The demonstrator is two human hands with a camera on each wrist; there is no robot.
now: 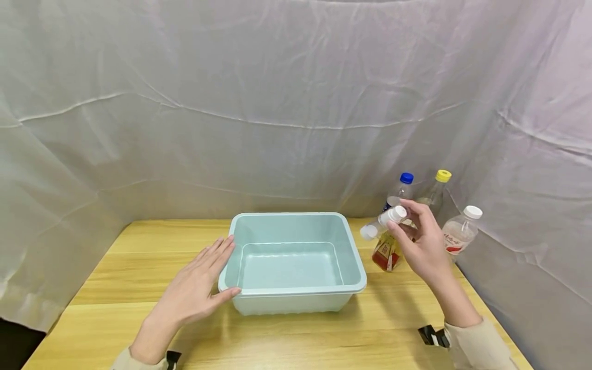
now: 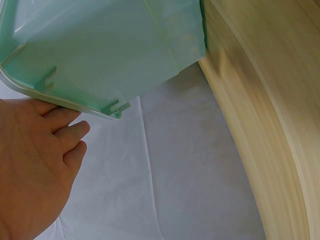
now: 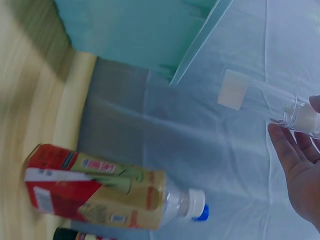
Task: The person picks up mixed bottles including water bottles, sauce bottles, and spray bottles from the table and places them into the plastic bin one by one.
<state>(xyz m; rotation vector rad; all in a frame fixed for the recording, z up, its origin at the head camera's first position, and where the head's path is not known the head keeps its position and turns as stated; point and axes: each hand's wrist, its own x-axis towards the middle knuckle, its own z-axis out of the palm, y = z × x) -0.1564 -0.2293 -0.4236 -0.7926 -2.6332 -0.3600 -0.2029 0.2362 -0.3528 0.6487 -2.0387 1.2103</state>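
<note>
Left hand straight-fingered against the pale-green tub, right hand in a pinch on a clear, white-capped bottle.

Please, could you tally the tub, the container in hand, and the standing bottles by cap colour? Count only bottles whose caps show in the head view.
Tub: 1
Clear container in right hand: 1
Blue-capped bottle: 1
Yellow-capped bottle: 1
White-capped bottle: 1
Total: 5

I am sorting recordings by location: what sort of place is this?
Probably a makeshift recording booth: grey drapes hang behind and beside a wood-grain table bearing a plastic tub.
</note>
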